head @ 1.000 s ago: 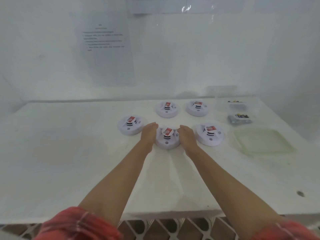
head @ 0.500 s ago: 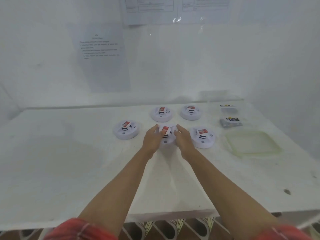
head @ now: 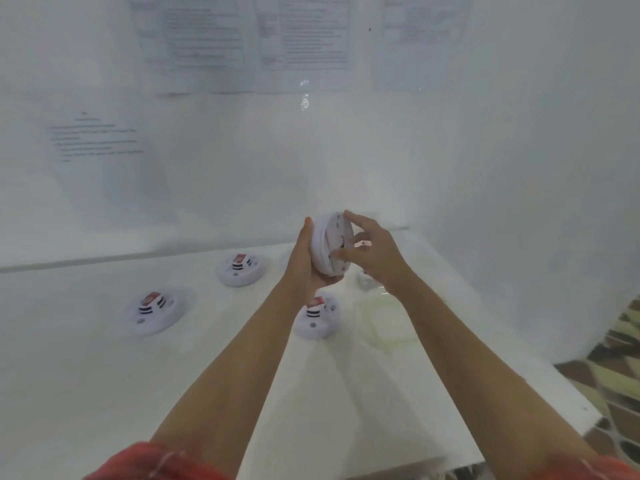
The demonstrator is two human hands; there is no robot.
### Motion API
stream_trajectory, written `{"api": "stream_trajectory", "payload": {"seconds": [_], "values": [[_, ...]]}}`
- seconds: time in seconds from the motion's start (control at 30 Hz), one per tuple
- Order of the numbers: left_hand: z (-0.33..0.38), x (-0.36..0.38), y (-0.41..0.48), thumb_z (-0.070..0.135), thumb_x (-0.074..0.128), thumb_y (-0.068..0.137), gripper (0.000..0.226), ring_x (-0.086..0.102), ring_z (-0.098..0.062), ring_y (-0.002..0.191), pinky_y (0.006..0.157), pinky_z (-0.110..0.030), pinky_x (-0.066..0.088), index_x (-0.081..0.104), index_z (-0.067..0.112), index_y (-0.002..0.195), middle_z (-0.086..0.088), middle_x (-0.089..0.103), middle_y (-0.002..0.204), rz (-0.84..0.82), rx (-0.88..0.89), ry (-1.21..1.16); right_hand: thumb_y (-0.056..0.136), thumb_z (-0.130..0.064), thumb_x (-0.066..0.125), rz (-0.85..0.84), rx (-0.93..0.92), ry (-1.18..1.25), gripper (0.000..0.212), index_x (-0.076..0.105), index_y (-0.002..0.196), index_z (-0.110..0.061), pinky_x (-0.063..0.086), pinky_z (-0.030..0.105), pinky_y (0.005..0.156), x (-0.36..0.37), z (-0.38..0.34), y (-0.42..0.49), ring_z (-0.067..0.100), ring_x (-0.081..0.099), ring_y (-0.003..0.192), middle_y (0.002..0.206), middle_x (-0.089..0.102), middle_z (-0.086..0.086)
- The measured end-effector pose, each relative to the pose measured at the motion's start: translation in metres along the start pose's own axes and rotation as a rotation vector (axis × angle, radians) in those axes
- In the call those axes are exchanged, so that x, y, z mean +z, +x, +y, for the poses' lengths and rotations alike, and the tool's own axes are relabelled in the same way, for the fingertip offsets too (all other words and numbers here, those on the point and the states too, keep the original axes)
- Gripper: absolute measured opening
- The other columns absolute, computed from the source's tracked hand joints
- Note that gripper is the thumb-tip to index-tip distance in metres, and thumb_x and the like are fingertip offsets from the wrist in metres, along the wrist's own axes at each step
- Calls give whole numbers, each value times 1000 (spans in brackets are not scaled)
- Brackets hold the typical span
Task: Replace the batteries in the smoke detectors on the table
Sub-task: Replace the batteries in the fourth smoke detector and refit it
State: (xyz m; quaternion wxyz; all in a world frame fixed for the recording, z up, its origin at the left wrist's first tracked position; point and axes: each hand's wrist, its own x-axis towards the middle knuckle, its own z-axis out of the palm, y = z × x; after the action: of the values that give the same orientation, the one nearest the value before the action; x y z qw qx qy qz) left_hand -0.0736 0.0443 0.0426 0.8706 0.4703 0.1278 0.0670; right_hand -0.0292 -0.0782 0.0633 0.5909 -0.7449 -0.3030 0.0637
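White-walled booth, printed sheets taped along the top of the frame, white desk filling the lower half; patterned floor at the right edge

Held detector is up off the desk at frame centre, tipped on edge with its flat back turned toward the right hand. Left hand cups the rim from below and behind, fingers clamped on the housing. Right-hand fingers are spread and pressed on the back face and upper rim, so they too grip the detector

Handling, as judged: a light, rigid plastic disc, smooth and a bit slippery, likely to flex little. Best held by the rim in one hand while the other works the back; the cover or clips probably need a twist or a pry, and thin tabs could snap if forced

Look: round, white, low dome. Three more detectors sit face up on the desk: left, middle rear, lower centre, each with a red-and-white label and dark vent slots. Pale tray just right of the last, blurred
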Motion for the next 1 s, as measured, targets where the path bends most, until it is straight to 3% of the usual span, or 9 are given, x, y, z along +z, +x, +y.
{"api": "stream_trajectory", "payload": {"seconds": [0.1,0.17,0.23,0.43,0.57,0.7,0.77,0.87,1.0], "values": [[-17,33,23,62,34,89,57,61,-27,101,88,-46,45,62,17,110,-10,69,105,-84,6,-155,72,-8,77,-43,-99,-126,78,40,139,-21,41,2,77,-39,15,13,8,43,105,123,34,-4],[-30,52,38,62,36,88,60,59,-30,106,88,-50,46,59,15,118,-13,65,115,-129,5,-258,70,-7,78,-53,-132,-176,75,44,136,-20,40,0,77,-63,22,20,5,43,101,118,33,-4],[-41,65,51,60,38,88,59,59,-31,102,86,-51,45,61,13,113,-15,66,110,-136,6,-305,67,-8,79,-63,-170,-258,70,50,130,-19,39,5,76,-83,28,24,8,44,98,112,37,-2],[-60,82,69,46,53,72,45,56,-27,92,86,-40,37,65,12,99,-12,67,95,-59,-79,-329,57,-28,73,-219,-259,-445,75,49,127,-18,35,4,70,-111,55,39,7,40,94,105,41,-4],[-65,81,77,50,46,84,49,59,-27,93,87,-45,40,75,12,86,-12,69,95,9,-31,-336,64,-15,78,-277,-359,-502,71,47,128,-12,33,4,73,-114,65,50,8,37,97,104,39,-2],[-65,80,82,50,38,90,58,59,-23,83,78,-37,40,77,11,70,-9,70,80,63,-6,-333,62,-16,79,-284,-447,-569,66,51,120,0,29,13,72,-106,77,61,15,39,94,104,48,12],[-64,78,83,50,36,91,61,62,-23,74,74,-35,40,76,12,65,-8,69,75,90,-10,-299,60,-18,79,-304,-463,-625,62,54,112,4,34,20,75,-102,80,65,22,45,91,99,50,15],[-63,73,84,51,32,90,61,64,-19,66,67,-29,41,74,16,64,-5,63,77,119,-31,-232,59,-20,80,-349,-489,-672,65,54,114,3,38,24,79,-97,81,70,25,47,91,100,50,16],[-59,71,81,52,35,88,49,58,-21,78,70,-30,44,69,17,81,-5,66,79,164,-60,-223,62,-19,79,-385,-496,-593,68,52,121,-3,34,19,79,-98,73,71,19,43,98,106,46,10]]}}
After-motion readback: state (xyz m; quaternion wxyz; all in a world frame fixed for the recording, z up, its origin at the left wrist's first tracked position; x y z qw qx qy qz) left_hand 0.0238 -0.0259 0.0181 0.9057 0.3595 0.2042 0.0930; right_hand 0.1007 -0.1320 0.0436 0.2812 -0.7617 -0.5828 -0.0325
